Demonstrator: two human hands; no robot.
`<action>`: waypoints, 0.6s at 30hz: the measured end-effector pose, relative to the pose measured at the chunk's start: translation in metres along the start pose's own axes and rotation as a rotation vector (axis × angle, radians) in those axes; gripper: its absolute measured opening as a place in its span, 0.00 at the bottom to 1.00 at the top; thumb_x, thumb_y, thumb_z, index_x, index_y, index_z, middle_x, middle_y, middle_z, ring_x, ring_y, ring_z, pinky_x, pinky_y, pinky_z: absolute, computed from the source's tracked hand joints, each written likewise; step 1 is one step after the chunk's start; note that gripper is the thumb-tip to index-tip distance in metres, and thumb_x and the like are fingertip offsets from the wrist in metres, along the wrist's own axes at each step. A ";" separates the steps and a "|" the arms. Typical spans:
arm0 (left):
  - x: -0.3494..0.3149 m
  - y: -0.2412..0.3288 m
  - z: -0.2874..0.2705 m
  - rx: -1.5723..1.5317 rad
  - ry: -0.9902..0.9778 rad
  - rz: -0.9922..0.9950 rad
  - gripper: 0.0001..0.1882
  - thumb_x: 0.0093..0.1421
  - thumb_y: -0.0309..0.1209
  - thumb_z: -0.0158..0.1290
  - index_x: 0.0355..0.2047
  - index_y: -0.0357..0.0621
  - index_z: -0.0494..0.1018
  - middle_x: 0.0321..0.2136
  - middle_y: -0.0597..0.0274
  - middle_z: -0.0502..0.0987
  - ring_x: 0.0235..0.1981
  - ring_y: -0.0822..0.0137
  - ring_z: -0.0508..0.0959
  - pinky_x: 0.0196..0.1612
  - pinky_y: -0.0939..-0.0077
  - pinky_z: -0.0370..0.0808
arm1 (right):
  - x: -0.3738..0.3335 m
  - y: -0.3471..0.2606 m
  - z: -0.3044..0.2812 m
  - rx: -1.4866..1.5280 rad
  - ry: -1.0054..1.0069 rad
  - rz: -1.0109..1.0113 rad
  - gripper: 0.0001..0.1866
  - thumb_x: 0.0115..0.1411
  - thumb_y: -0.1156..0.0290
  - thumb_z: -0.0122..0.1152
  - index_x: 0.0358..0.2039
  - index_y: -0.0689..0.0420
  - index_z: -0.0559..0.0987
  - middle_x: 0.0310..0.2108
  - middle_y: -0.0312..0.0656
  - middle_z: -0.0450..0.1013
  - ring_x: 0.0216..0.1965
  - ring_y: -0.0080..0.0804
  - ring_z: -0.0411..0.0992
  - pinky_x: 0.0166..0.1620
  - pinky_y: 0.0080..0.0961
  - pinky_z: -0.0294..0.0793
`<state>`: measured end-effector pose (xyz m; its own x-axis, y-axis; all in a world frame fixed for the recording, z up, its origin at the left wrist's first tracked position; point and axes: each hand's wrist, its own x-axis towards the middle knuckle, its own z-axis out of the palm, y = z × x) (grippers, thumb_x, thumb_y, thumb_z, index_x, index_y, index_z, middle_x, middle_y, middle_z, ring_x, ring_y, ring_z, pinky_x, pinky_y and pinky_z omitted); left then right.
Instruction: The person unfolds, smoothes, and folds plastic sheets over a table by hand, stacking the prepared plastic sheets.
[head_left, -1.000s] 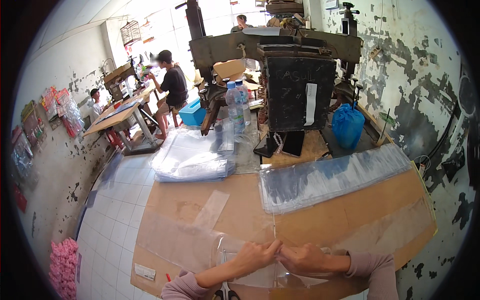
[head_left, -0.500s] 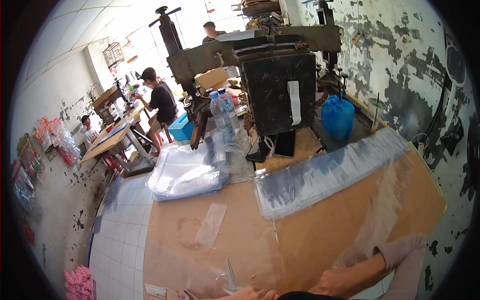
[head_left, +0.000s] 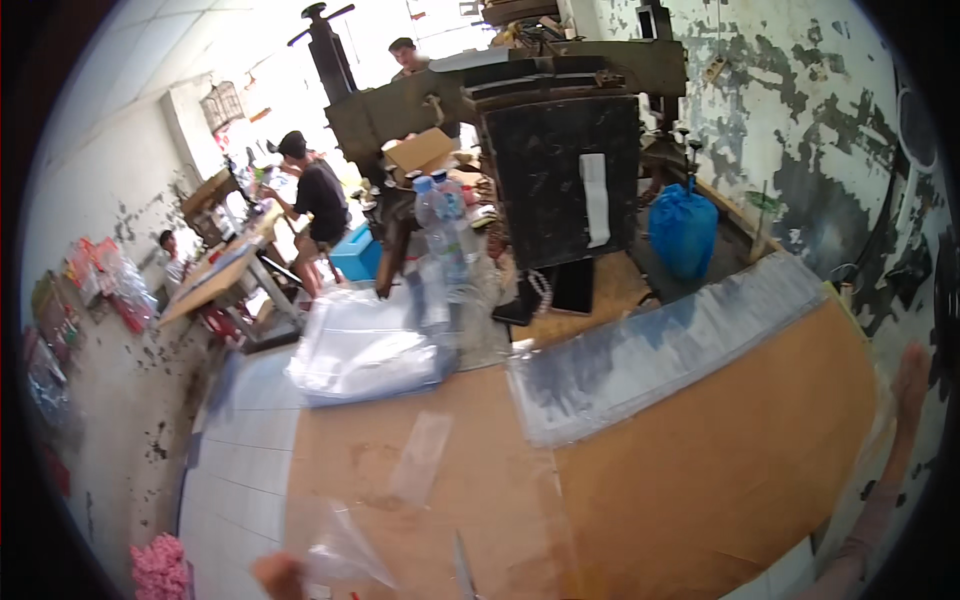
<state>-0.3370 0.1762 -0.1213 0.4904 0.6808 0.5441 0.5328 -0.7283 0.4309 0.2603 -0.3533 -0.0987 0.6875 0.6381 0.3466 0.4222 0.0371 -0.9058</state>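
My left hand (head_left: 277, 576) is at the bottom edge, left of centre, pinching a crumpled corner of a clear plastic sheet (head_left: 342, 546) just above the brown cardboard-covered table (head_left: 700, 480). My right hand (head_left: 906, 384) is far out at the table's right edge, arm stretched, fingers pointing up beside a shiny strip of clear film (head_left: 880, 430); its grip is blurred. A thin pointed metal blade (head_left: 462, 566) stands up near the bottom centre, between the two hands.
A long pile of clear sheets (head_left: 660, 345) lies across the table. A heap of clear bags (head_left: 365, 350), water bottles (head_left: 440, 235), a black machine (head_left: 560, 180) and a blue bag (head_left: 683, 230) stand behind. One small clear bag (head_left: 420, 455) lies loose. People work at benches far left.
My hands, together at the bottom centre a second ago, have spread wide apart: the left to the bottom left, the right far to the right edge. The view has tilted.
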 end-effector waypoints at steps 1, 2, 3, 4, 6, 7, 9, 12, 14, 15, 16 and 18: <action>0.000 0.016 0.008 -0.167 0.089 -0.027 0.08 0.46 0.24 0.42 0.11 0.41 0.64 0.07 0.67 0.59 0.08 0.78 0.58 0.12 0.84 0.53 | -0.002 0.016 -0.022 0.044 0.249 0.015 0.13 0.58 0.60 0.42 0.24 0.54 0.58 0.20 0.31 0.57 0.20 0.16 0.57 0.20 0.13 0.59; 0.009 0.032 0.005 -0.325 0.159 -0.037 0.08 0.45 0.23 0.40 0.11 0.44 0.63 0.07 0.71 0.55 0.09 0.79 0.55 0.12 0.85 0.49 | -0.010 0.022 -0.023 0.019 0.326 0.026 0.17 0.59 0.56 0.41 0.19 0.52 0.59 0.16 0.28 0.54 0.16 0.12 0.55 0.16 0.12 0.57; 0.027 0.044 0.007 -0.239 -0.016 0.099 0.03 0.42 0.24 0.48 0.18 0.43 0.72 0.07 0.68 0.65 0.08 0.78 0.64 0.13 0.82 0.58 | 0.020 0.000 0.029 -0.223 0.020 -0.076 0.16 0.58 0.55 0.43 0.20 0.52 0.62 0.15 0.27 0.54 0.14 0.12 0.53 0.12 0.14 0.53; 0.031 0.069 0.012 -0.106 -0.252 0.001 0.08 0.42 0.23 0.44 0.10 0.42 0.70 0.04 0.69 0.61 0.08 0.81 0.61 0.13 0.84 0.54 | 0.029 -0.008 0.077 -0.332 0.315 0.091 0.16 0.58 0.56 0.43 0.19 0.51 0.63 0.15 0.25 0.55 0.15 0.12 0.55 0.14 0.12 0.52; 0.049 0.086 0.038 -0.206 -0.393 0.063 0.08 0.41 0.19 0.44 0.19 0.43 0.72 0.03 0.70 0.58 0.04 0.82 0.55 0.09 0.85 0.51 | 0.097 -0.042 0.165 -0.116 -0.113 0.199 0.15 0.58 0.59 0.44 0.19 0.54 0.65 0.16 0.27 0.58 0.16 0.12 0.55 0.17 0.10 0.52; 0.062 0.101 0.053 -0.307 -0.490 0.193 0.05 0.44 0.22 0.49 0.23 0.44 0.72 0.04 0.71 0.57 0.05 0.81 0.54 0.10 0.84 0.49 | 0.115 -0.060 0.189 -0.202 -0.250 0.108 0.15 0.58 0.61 0.45 0.18 0.55 0.66 0.14 0.27 0.59 0.15 0.12 0.54 0.16 0.11 0.52; 0.089 0.121 0.081 -0.467 -0.808 0.252 0.06 0.47 0.27 0.52 0.29 0.46 0.71 0.04 0.73 0.56 0.05 0.80 0.53 0.11 0.84 0.49 | 0.129 -0.073 0.220 -0.146 -0.489 0.104 0.17 0.57 0.62 0.45 0.16 0.57 0.67 0.11 0.29 0.57 0.13 0.13 0.54 0.15 0.14 0.53; 0.113 0.158 0.124 -0.614 -0.944 0.246 0.09 0.51 0.33 0.50 0.32 0.46 0.70 0.05 0.71 0.57 0.07 0.78 0.55 0.13 0.82 0.52 | 0.126 -0.071 0.244 -0.168 -0.653 0.128 0.17 0.57 0.63 0.45 0.16 0.59 0.67 0.09 0.30 0.56 0.13 0.15 0.55 0.16 0.16 0.55; 0.120 0.181 0.150 -0.708 -0.950 0.328 0.11 0.53 0.35 0.48 0.34 0.44 0.70 0.06 0.68 0.61 0.09 0.77 0.58 0.15 0.80 0.57 | 0.121 -0.067 0.260 -0.163 -0.753 0.100 0.17 0.57 0.64 0.45 0.16 0.60 0.67 0.09 0.31 0.56 0.13 0.15 0.56 0.17 0.17 0.56; 0.121 0.191 0.163 -0.760 -0.913 0.403 0.13 0.53 0.36 0.47 0.35 0.42 0.70 0.07 0.66 0.64 0.10 0.77 0.61 0.16 0.79 0.59 | 0.117 -0.067 0.266 -0.147 -0.752 0.061 0.17 0.57 0.64 0.45 0.16 0.60 0.67 0.09 0.31 0.57 0.13 0.15 0.56 0.17 0.17 0.56; 0.124 0.204 0.170 -0.724 -0.983 0.381 0.13 0.54 0.36 0.46 0.35 0.42 0.70 0.08 0.64 0.65 0.11 0.76 0.63 0.18 0.78 0.61 | 0.115 -0.064 0.272 -0.138 -0.745 0.028 0.16 0.57 0.64 0.45 0.16 0.60 0.68 0.09 0.32 0.57 0.13 0.15 0.56 0.17 0.17 0.56; 0.124 0.225 0.180 -0.687 -1.053 0.357 0.14 0.54 0.36 0.46 0.36 0.41 0.70 0.09 0.63 0.67 0.12 0.75 0.65 0.19 0.78 0.62 | 0.112 -0.065 0.285 -0.132 -0.729 0.003 0.17 0.57 0.64 0.45 0.16 0.60 0.68 0.09 0.33 0.59 0.13 0.15 0.57 0.17 0.18 0.56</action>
<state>-0.0322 0.1110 -0.0862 0.9986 -0.0502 0.0183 -0.0433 -0.5582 0.8286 0.1415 -0.0653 -0.0710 0.1409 0.9886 0.0526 0.5203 -0.0288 -0.8535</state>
